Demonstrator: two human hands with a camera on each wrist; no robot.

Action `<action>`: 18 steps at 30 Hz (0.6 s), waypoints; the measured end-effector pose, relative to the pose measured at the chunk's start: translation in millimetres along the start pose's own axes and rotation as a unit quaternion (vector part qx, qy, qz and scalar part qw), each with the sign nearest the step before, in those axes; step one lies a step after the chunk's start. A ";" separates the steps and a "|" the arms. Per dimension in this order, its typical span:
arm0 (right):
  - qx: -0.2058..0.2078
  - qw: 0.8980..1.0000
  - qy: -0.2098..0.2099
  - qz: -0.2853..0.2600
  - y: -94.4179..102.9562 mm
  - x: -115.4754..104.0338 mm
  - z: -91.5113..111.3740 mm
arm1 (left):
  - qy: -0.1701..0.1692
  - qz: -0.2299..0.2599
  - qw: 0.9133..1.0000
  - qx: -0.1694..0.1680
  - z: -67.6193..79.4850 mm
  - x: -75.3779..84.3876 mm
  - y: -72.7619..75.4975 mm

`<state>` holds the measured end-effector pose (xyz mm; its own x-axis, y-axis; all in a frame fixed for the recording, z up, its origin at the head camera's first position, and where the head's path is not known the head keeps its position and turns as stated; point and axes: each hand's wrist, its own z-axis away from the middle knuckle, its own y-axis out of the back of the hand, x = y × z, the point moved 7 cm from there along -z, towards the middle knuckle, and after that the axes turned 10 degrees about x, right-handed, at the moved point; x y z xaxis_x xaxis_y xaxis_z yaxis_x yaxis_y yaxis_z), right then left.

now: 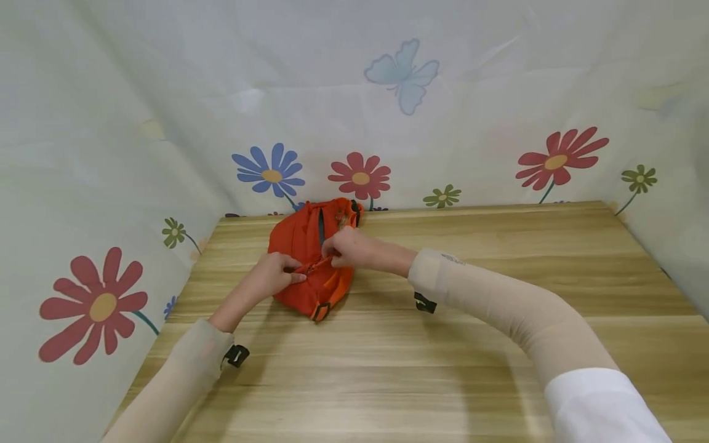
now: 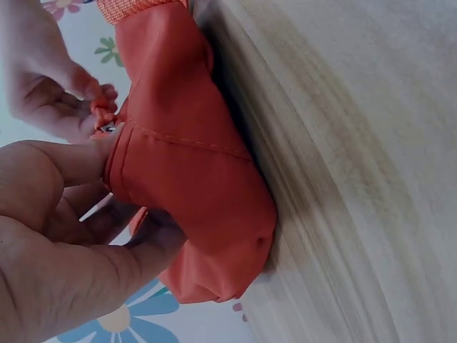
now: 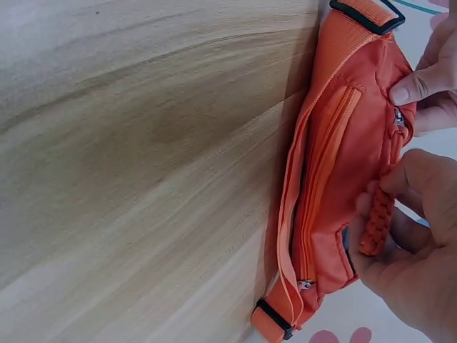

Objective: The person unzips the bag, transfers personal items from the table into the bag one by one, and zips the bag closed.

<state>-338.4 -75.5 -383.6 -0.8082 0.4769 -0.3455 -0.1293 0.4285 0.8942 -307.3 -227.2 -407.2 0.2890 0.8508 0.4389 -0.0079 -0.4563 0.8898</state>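
Note:
A red-orange waist bag (image 1: 293, 237) with an orange strap (image 3: 288, 214) rests on the table near the back wall. My left hand (image 1: 268, 274) pinches the bag's fabric edge at one end of the top zipper, thumb on the near side. Close by, my right hand (image 1: 354, 246) holds the braided orange zipper pull (image 3: 378, 225) between thumb and fingers. A metal zipper slider (image 3: 398, 116) sits right beside the left thumb. Beyond the right fingers a dark grey strip (image 1: 321, 226) shows in the bag's top. A second zipper (image 3: 325, 164) runs along the bag's side.
The wood-grain table (image 1: 354, 369) extends to the front and right of the bag. Behind it hangs a white wall sheet (image 1: 471, 141) with printed flowers and a butterfly. Black strap buckles (image 3: 275, 318) stick out at the bag's ends.

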 end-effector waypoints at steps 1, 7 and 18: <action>-0.005 1.000 -0.005 -0.001 -0.9 0.2 1.8 | 0.001 0.001 1.000 -0.003 0.1 1.6 -0.6; -0.020 0.996 -0.042 -0.077 -2.7 -6.3 11.1 | -0.009 -0.020 0.999 0.029 8.4 18.7 1.9; -0.021 0.987 -0.079 -0.136 12.9 -11.7 14.4 | -0.013 -0.096 0.988 0.121 24.8 47.6 -0.2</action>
<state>-322.3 -64.5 -372.1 -0.6404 0.4646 -0.6116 -0.3555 0.5266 0.7722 -269.9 -193.1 -389.6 0.2881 0.9218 0.2594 0.2772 -0.3396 0.8988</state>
